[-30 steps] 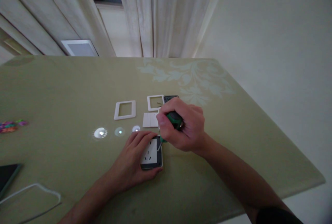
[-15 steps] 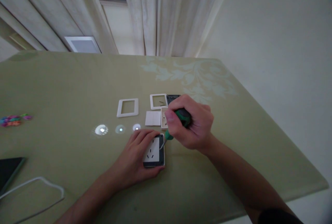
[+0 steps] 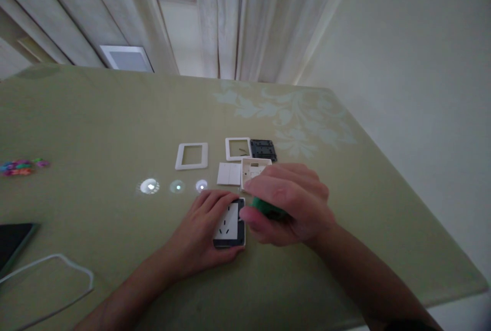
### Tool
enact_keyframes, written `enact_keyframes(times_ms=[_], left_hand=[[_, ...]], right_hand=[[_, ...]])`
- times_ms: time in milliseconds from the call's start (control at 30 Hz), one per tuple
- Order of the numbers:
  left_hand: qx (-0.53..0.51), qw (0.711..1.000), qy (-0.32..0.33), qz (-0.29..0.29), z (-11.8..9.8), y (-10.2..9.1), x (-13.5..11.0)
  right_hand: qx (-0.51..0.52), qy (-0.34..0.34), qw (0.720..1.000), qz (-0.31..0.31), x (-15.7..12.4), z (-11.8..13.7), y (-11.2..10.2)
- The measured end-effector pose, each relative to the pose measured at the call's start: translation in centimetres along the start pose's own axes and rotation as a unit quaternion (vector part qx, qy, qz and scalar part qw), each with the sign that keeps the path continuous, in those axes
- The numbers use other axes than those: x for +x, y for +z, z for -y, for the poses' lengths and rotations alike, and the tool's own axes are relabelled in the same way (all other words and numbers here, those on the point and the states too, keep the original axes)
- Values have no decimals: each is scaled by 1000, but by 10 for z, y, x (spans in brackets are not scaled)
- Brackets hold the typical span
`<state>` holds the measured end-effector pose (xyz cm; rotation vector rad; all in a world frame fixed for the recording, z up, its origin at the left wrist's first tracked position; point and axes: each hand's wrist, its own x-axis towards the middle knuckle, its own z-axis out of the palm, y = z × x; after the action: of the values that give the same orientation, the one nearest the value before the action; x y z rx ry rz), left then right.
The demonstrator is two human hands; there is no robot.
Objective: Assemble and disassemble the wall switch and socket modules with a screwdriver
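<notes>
My left hand (image 3: 203, 231) grips a wall socket (image 3: 229, 224) by its edges and presses it on the table. The socket has a white slotted face in a dark frame, with a white box edge under it. In my right hand (image 3: 293, 205) is a screwdriver with a green and black handle (image 3: 268, 209), now held low at the socket's right edge. Its tip is mostly hidden by my fingers. Just beyond lie a white back box (image 3: 248, 167), partly covered by my right hand, and a white switch panel (image 3: 229, 174).
Two white cover frames (image 3: 179, 157) (image 3: 227, 149) lie farther back, one with small screws (image 3: 242, 152) inside it. Beside it is a dark mounting plate (image 3: 263, 150). At the left are colourful small items (image 3: 19, 168), a dark flat device (image 3: 15, 244) and a white cable (image 3: 57, 256).
My right hand has lowered and tilted the screwdriver toward the table, uncovering the dark plate and more of the back box. My left hand still holds the socket; the view has shifted slightly.
</notes>
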<state>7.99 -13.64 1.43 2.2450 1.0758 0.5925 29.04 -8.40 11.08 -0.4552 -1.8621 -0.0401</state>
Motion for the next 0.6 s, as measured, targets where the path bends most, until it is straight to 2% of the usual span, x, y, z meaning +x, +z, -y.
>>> enact_keyframes(times_ms=[67,167,233,300,367,433,500,600], left_hand=[[0,1000,3,-3,0,0,1],[2,1000,10,-4,-1,0,2],[8,1000,12,-6,-1,-1,2],[15,1000,10,-5,-1,-2,1],[19,1000,9,-1,-1,-2,1],[19,1000,11,-3,0,-2,0],[15,1000,14,-12,1,-2,0],[15,999,22,-20,1,0,0]], right_hand=[[-18,12,999,38,3,2,-6],[65,44,989,128,9,4,-17],[83,46,982,165,13,4,-23],[22,18,986,166,15,2,-28],[-65,-35,987,140,15,-1,-30],[-106,-66,985,116,14,-3,-31],[-73,-49,989,121,14,-3,-30],[64,26,980,186,16,0,-30]])
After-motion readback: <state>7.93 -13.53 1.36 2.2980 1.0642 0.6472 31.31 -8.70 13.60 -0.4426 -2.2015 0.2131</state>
